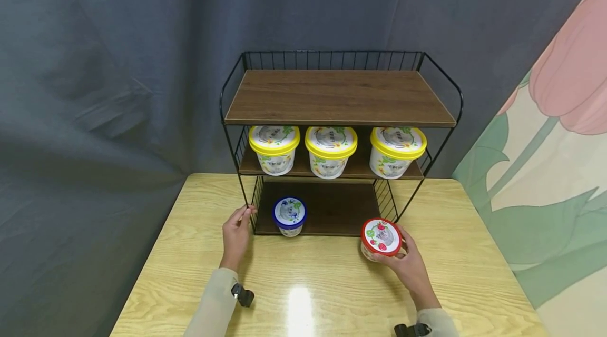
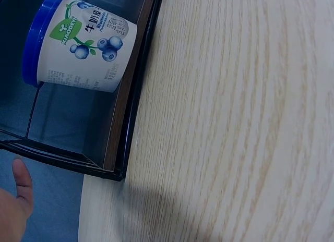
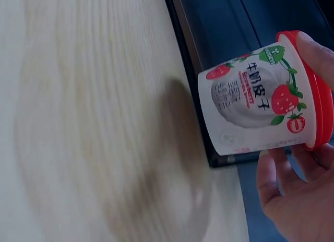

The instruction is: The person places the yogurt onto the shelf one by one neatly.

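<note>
One red-lidded white strawberry yoghurt tub (image 1: 381,238), gripped by the right hand (image 1: 411,266); blue-lidded "Blueberry" tub (image 1: 290,216) centre-frame; left hand (image 1: 235,234) relaxed, touching the black wire shelf rack (image 1: 246,205).

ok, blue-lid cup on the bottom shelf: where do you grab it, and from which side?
Grip the blue-lid cup round its tapered white wall just under the lid rim, coming in from the open front of the rack. It stands upright near the front edge at the left of the bottom shelf; the middle shelf overhead likely rules out a top grab, and wire mesh closes the left side.

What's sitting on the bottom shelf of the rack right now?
One blue-lidded cup stands at the left of the bottom shelf. The rest of it looks bare, though the middle shelf shadows the back.
</note>
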Motion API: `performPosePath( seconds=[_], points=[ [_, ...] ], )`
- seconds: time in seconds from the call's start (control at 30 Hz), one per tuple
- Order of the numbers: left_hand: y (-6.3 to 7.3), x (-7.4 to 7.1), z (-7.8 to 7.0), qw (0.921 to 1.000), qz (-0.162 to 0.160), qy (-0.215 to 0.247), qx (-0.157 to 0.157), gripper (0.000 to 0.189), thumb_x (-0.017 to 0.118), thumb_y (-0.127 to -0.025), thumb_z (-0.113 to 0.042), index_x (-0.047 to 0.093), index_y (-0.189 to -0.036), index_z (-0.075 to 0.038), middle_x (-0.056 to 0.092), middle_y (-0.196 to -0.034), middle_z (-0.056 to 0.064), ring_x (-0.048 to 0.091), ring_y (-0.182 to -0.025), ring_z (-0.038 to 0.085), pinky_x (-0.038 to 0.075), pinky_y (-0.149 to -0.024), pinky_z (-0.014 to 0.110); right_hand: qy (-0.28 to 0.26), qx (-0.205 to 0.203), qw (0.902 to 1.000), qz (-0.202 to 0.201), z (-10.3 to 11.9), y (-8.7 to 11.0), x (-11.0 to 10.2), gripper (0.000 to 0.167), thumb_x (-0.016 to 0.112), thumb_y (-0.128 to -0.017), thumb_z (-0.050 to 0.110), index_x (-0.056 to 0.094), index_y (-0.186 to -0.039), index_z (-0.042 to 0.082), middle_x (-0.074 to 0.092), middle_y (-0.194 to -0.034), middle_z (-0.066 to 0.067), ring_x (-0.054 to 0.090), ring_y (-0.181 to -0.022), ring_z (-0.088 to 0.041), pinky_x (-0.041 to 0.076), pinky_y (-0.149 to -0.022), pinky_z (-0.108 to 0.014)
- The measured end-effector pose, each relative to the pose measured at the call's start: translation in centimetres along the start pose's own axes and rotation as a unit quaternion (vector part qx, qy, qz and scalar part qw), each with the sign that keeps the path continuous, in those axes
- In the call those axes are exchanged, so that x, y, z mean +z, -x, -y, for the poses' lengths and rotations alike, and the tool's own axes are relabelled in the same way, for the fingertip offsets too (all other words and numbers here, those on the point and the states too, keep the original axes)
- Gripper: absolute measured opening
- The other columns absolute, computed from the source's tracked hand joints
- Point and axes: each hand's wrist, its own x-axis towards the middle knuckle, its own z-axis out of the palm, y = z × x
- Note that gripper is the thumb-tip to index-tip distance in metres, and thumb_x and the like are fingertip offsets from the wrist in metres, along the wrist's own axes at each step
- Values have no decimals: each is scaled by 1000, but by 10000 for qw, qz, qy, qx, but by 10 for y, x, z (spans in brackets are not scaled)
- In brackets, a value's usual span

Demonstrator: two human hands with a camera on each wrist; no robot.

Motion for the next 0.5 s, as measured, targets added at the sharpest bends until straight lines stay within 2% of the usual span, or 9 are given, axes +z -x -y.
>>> performPosePath(
  seconds=[0.13, 0.23, 0.37, 0.5],
  points=[
    [0, 0, 1, 10000, 23, -3, 27, 21, 56, -101, -7, 72, -105, 6, 67, -102, 34, 62, -107, 43, 47, -80, 11, 148, -66, 9998, 74, 7, -8, 11, 112, 89, -74, 25, 18, -160, 15, 36, -154, -15, 49, -119, -27, 49, -82, -20],
    [-1, 0, 1, 10000, 38, 1, -4, 22, 56, -101, -8, 72, -105, 6, 69, -102, 32, 62, -108, 43, 47, -80, 12, 269, -94, 9996, 77, 14, -16, 17, 113, 90, -73, 29, 19, -159, 15, 38, -153, -15, 48, -124, -30, 47, -84, -20],
    [-1, -1, 2, 10000, 25, 2, -11, 21, 57, -100, -8, 73, -104, 5, 70, -102, 29, 65, -106, 33, 48, -82, 11, 183, -209, 9995, 165, 21, -29, 26, 112, 90, -72, 28, 21, -159, 14, 40, -151, -16, 48, -129, -30, 45, -86, -14],
    [0, 0, 2, 10000, 0, 34, 0, 21, 58, -100, -7, 72, -104, 7, 70, -101, 29, 67, -102, 16, 47, -84, 10, 37, -420, 9985, 342, 26, -42, 35, 111, 90, -73, 24, 21, -159, 12, 44, -148, -19, 50, -129, -31, 46, -88, -13]
  ],
)
